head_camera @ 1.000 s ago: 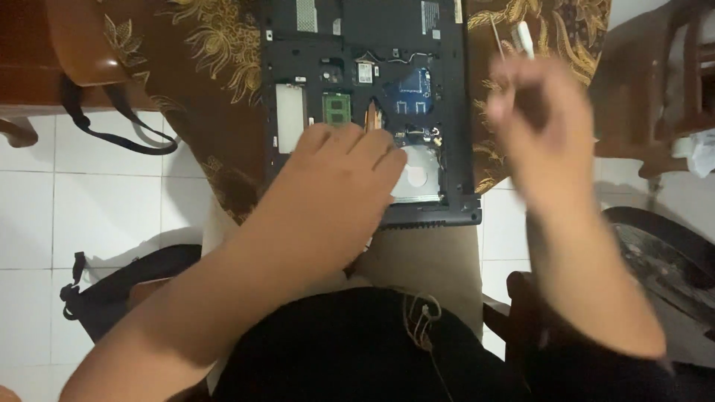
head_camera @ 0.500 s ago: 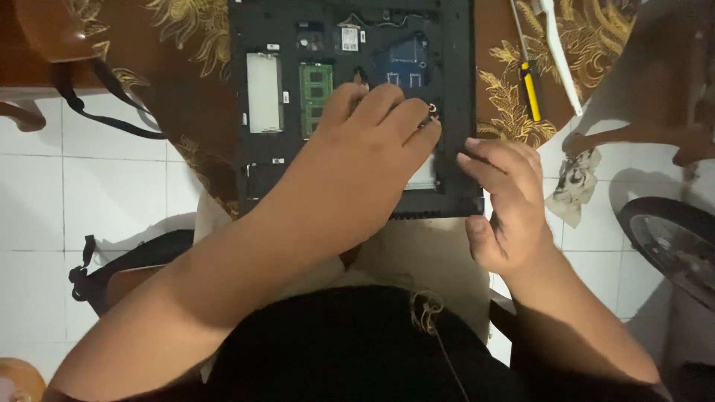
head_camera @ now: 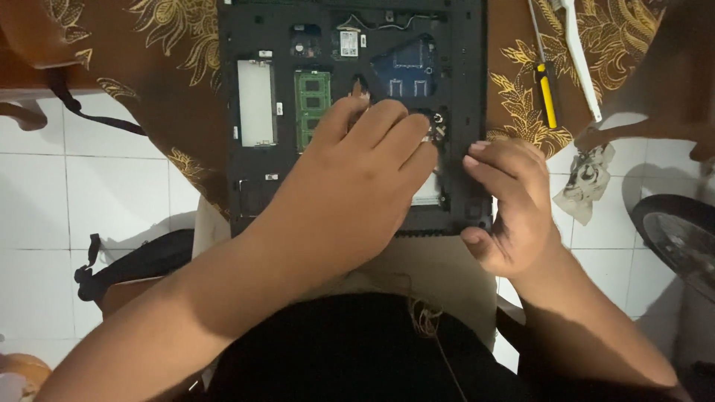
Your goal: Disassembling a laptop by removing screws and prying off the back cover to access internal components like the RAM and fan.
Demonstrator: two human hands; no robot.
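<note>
White floor tiles frame a brown gold-leafed cloth [head_camera: 179, 112] bearing an opened laptop base [head_camera: 253, 190], cover already off, where the left hand [head_camera: 350, 179] lies flat over its inner bay and, just right, the right hand [head_camera: 514, 205] curls around the near edge, screwdriver [head_camera: 547, 93] unused beyond.

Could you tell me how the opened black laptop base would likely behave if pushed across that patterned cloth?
The flat black laptop base looks rigid, so it would probably slide as one piece. The brown gold-patterned cloth might bunch under it. Its near edge overhangs the table, so it could tip. The exposed green memory board looks fragile.
</note>
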